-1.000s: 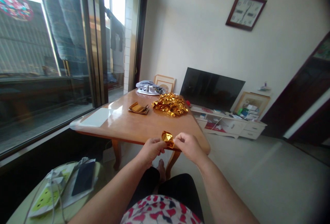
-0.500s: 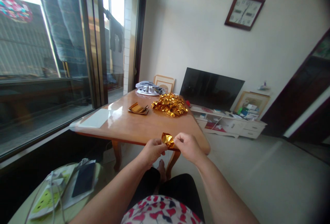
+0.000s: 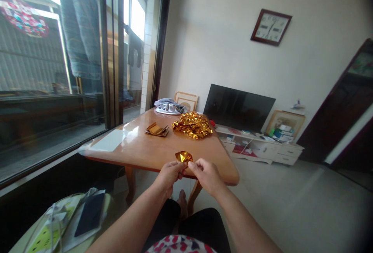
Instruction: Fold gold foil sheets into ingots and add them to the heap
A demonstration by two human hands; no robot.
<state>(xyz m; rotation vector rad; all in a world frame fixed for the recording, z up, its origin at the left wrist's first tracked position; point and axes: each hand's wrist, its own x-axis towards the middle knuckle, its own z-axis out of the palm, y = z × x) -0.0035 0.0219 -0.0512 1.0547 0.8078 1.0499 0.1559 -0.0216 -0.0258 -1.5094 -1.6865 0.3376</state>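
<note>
Between my hands, just above the table's near edge, is a partly folded piece of shiny gold foil paper (image 3: 184, 156). My left hand (image 3: 172, 173) pinches its lower left side. The thumb and fingers of my right hand (image 3: 204, 172) are closed on its lower right corner, close to the left fingertips. Farther back on the wooden table (image 3: 140, 150) lies a heap of folded gold foil pieces (image 3: 192, 125). Left of the heap rests a small stack of flat gold paper sheets (image 3: 156, 129).
A white sheet (image 3: 107, 140) lies on the table's left side, and folded clothes (image 3: 169, 106) sit at the far end. On a green stool (image 3: 100, 227) at lower left are a phone (image 3: 89, 215) and cables. A television (image 3: 239, 107) stands on a white cabinet (image 3: 264, 146).
The gold foil paper has turned and shifted slightly left. My right hand has come in closer to my left. The camera view has tilted up a little.
</note>
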